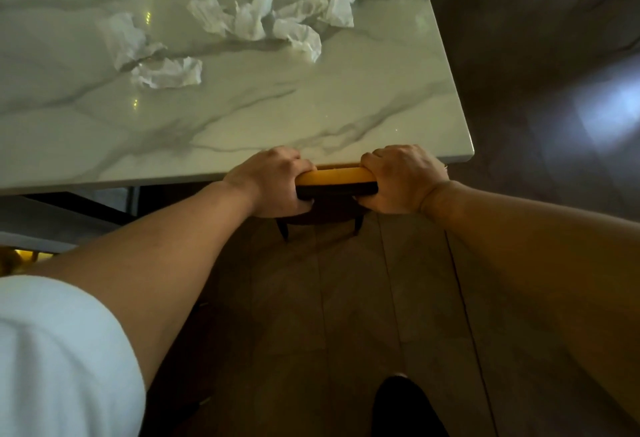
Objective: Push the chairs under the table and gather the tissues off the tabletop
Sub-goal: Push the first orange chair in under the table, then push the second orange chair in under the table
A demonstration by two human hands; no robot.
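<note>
From the head camera, the left hand (273, 182) and right hand (401, 178) both grasp the yellow top rail of a chair (336, 176), now tucked against the near edge of the marble table (242, 118); this chair looks pushed in. The rail's long axis runs along that edge. The crumpled tissues (242, 21) lie ungathered, farther in on the table.
</note>
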